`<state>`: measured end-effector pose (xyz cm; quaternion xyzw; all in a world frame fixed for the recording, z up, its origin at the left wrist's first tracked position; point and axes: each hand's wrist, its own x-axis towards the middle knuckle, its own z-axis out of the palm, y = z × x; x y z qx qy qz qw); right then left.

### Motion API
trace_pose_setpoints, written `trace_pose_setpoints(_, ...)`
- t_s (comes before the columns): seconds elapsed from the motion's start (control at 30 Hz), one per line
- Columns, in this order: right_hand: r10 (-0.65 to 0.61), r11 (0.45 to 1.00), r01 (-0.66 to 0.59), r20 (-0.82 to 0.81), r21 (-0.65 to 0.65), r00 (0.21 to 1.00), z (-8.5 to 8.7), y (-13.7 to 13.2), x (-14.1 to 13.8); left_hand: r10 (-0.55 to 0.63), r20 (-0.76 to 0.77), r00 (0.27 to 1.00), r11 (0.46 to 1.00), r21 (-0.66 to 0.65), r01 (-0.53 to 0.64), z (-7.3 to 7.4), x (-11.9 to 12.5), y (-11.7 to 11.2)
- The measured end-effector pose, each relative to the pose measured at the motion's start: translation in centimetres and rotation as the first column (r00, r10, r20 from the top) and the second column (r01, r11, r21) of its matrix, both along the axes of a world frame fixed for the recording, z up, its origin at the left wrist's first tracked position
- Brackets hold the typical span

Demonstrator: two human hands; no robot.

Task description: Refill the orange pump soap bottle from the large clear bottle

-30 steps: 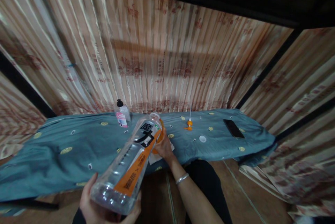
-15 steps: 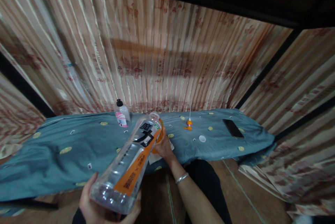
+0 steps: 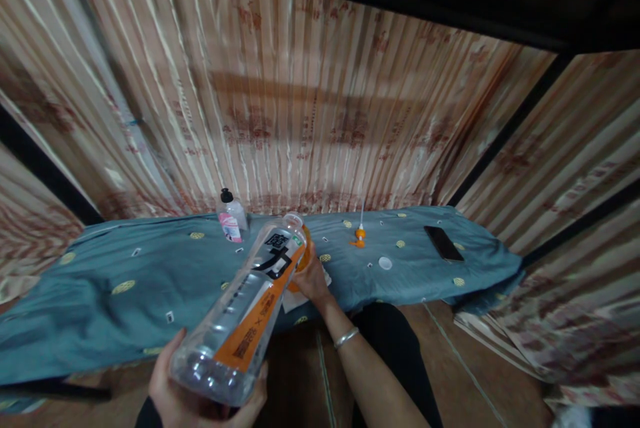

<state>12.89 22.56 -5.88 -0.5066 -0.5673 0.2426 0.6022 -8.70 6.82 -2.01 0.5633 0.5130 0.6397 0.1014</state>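
Note:
My left hand (image 3: 193,396) grips the base of a large clear plastic bottle (image 3: 245,318) with an orange and black label. The bottle is tilted, its open neck pointing away toward the blue cloth-covered surface (image 3: 125,295). Its mouth meets an orange object (image 3: 303,259), mostly hidden behind the neck. My right hand (image 3: 311,280), a silver bracelet on the wrist, is closed around that orange object above a white sheet on the cloth.
On the cloth stand a small bottle with a black cap and pink label (image 3: 231,218), a small orange piece with a white stem (image 3: 359,233), a white round cap (image 3: 385,263) and a dark phone (image 3: 443,243). Striped curtains hang behind and to the right.
The view shifts slightly; both hands and the tilted bottle keep nearly the same pose.

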Motion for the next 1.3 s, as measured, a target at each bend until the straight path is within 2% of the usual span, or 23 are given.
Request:
trace_pose_setpoints(0.27,0.012,0.999,-0.014,-0.047,-0.050,0.999,0.4,-0.2,-0.1,0.077,0.156,0.985,0.992,-0.106,-0.061,2.6,2.1,-0.8)
trace_pose_setpoints(0.33,0.005,0.999,-0.007,-0.032,-0.050,0.999,0.4,-0.2,-0.1,0.091,0.160,0.983,0.990,-0.121,-0.072,2.5,1.9,-0.7)
trace_pose_setpoints(0.53,0.017,0.997,-0.020,-0.038,-0.076,0.999,0.4,-0.1,0.2,0.051,0.100,0.994,0.996,-0.081,-0.043,0.8,0.6,-0.1)
trace_pose_setpoints(0.6,0.026,0.997,-0.029,-0.029,-0.076,0.999,0.5,-0.1,0.2,0.052,0.104,0.993,0.997,-0.070,-0.045,1.1,1.1,-0.3)
trace_pose_setpoints(0.73,0.035,0.996,-0.035,-0.005,-0.087,0.999,0.8,-0.2,0.3,0.113,0.216,0.970,0.989,-0.120,-0.088,2.0,2.2,-0.7)
trace_pose_setpoints(0.9,0.040,0.996,-0.042,-0.033,-0.080,0.999,0.9,-0.2,0.3,0.056,0.123,0.991,0.996,-0.073,-0.047,1.7,1.7,-0.5)
trace_pose_setpoints(0.97,0.056,0.996,-0.059,-0.054,-0.072,0.997,0.8,-0.2,0.3,0.059,0.116,0.991,0.997,-0.053,-0.053,2.1,2.1,-0.7)
trace_pose_setpoints(1.03,0.066,0.995,-0.069,-0.052,-0.067,0.996,0.8,-0.2,0.3,0.125,0.210,0.970,0.988,-0.116,-0.102,2.7,2.9,-0.9)
trace_pose_setpoints(1.13,0.057,0.996,-0.059,-0.030,-0.073,0.998,0.8,-0.2,0.3,0.119,0.218,0.969,0.987,-0.128,-0.093,3.5,3.9,-1.2)
trace_pose_setpoints(1.3,0.048,0.995,-0.051,-0.035,-0.088,0.998,0.9,-0.3,0.3,0.142,0.245,0.959,0.977,-0.192,-0.096,3.6,4.1,-1.3)
